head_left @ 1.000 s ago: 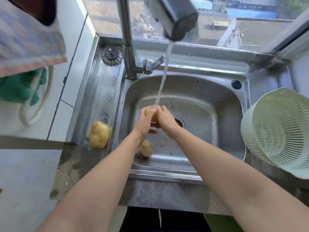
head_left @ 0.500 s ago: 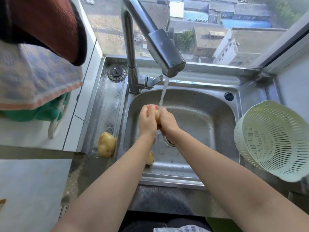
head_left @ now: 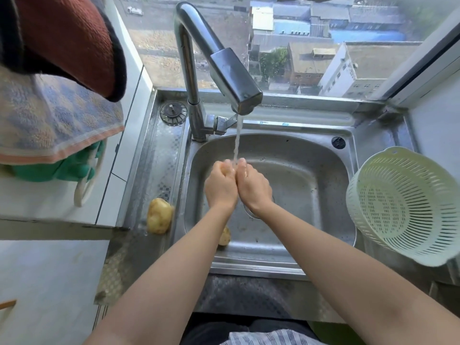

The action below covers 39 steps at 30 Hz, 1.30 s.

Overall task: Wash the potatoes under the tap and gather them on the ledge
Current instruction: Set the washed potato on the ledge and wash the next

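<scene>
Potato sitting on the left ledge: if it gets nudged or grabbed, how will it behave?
The potato on the ledge looks lumpy and oblong, so it would probably wobble rather than roll far. It lies close to the sink rim, so a rightward push might drop it in. The ledge around it looks wet, so the skin is likely slippery; it seems rigid and dense.

No text, label, brand or number can be read anywhere; the sink's (head_left: 293,268) small blue mark is too blurred.

Forearms bare, no sleeves; striped white-and-dark garment (head_left: 268,337) at waist, dark trousers (head_left: 214,329) below.
</scene>
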Each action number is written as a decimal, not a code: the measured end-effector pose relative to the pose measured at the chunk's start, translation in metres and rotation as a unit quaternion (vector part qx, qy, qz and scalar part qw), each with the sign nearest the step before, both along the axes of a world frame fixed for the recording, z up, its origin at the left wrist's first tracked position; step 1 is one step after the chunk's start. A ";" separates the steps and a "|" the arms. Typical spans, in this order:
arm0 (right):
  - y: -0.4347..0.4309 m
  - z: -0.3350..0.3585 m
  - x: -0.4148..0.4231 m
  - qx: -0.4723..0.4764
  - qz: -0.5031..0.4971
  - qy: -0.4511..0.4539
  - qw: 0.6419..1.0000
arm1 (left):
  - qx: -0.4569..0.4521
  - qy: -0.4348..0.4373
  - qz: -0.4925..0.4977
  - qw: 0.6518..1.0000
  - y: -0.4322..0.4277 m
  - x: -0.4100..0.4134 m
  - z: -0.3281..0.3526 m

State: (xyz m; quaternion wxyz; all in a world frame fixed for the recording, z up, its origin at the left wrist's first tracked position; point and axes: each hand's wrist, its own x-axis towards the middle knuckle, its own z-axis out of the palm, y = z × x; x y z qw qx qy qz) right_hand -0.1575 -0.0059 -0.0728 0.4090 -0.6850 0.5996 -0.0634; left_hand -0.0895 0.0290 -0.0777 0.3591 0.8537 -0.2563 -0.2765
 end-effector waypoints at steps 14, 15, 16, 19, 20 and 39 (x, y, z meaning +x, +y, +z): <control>-0.006 0.001 0.026 0.236 -0.238 -0.357 0.872 | 0.001 0.267 0.065 0.961 0.006 -0.007 0.010; -0.007 0.002 0.030 0.243 -0.249 -0.366 0.863 | -0.010 0.238 0.082 0.968 0.005 -0.009 0.011; -0.007 0.001 0.031 0.242 -0.243 -0.369 0.864 | -0.015 0.219 0.103 0.970 0.003 -0.008 0.010; -0.002 0.000 0.025 0.249 -0.170 -0.399 0.866 | -0.016 0.245 0.163 0.956 -0.001 0.005 0.006; 0.000 0.001 0.021 0.257 -0.136 -0.414 0.863 | -0.011 0.264 0.181 0.948 -0.001 0.011 0.005; -0.014 -0.004 0.025 0.216 -0.292 -0.303 0.881 | 0.035 0.127 -0.043 0.990 0.016 -0.003 0.000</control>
